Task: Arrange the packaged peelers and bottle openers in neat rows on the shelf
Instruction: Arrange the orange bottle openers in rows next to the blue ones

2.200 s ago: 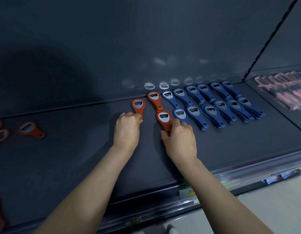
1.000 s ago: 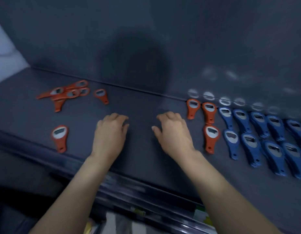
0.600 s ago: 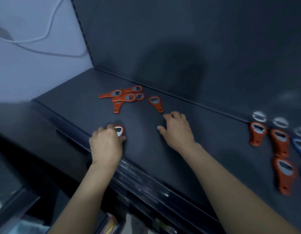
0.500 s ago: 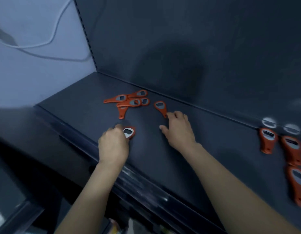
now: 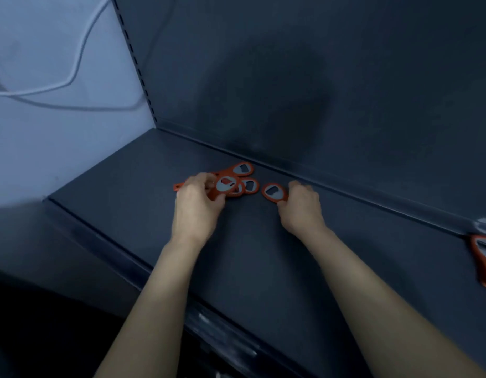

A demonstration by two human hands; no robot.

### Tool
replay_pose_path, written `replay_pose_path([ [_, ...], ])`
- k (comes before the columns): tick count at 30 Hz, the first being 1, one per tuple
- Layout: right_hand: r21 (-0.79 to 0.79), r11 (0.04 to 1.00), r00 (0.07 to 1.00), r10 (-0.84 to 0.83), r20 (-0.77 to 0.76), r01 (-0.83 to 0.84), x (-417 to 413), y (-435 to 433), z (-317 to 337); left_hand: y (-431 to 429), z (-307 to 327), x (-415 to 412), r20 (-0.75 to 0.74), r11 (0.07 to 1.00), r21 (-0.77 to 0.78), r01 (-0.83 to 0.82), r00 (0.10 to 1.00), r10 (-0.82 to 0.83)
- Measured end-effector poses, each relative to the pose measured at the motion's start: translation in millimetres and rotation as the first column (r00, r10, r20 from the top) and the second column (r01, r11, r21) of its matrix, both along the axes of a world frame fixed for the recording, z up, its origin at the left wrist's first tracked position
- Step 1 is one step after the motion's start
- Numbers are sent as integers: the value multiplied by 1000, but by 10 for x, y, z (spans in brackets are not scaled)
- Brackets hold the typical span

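A small pile of orange bottle openers (image 5: 244, 175) lies near the back left of the dark shelf (image 5: 263, 255). My left hand (image 5: 197, 207) holds one orange opener (image 5: 227, 186) by its handle, right over the pile. My right hand (image 5: 300, 207) grips the handle of a separate orange opener (image 5: 274, 192) lying just right of the pile. At the far right edge, one more orange opener (image 5: 484, 257) of the arranged rows shows, partly cut off.
The shelf's dark back panel (image 5: 318, 91) rises right behind the pile. A slotted upright (image 5: 135, 64) marks the left end, with a pale wall and white cable (image 5: 81, 58) beyond. The shelf's front lip (image 5: 209, 317) runs under my forearms.
The view swung left, away from the blue and orange rows. My left hand picked an opener up from near the front edge and carried it to the pile; my right hand closed on the lone opener.
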State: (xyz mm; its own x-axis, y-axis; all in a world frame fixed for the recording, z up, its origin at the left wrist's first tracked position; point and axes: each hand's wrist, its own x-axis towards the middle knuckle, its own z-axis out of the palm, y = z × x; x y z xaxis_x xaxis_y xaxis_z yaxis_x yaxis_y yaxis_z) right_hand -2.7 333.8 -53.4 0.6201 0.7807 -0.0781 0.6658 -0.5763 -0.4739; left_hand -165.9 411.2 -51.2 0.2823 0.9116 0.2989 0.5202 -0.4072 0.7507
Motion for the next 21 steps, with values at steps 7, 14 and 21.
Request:
replay_pose_path([
  [7,46,998,992,-39,-119,45,9,117,11,480,-151,-82,-270,997,-54,55,961,-68],
  [14,216,973,983,111,-144,-78,-134,579,-12,641,-187,-86,-490,968,-172,183,836,-245],
  [21,240,930,948,306,-85,-278,-170,745,-107,600,-183,-197,-497,956,-168,240,817,-293],
])
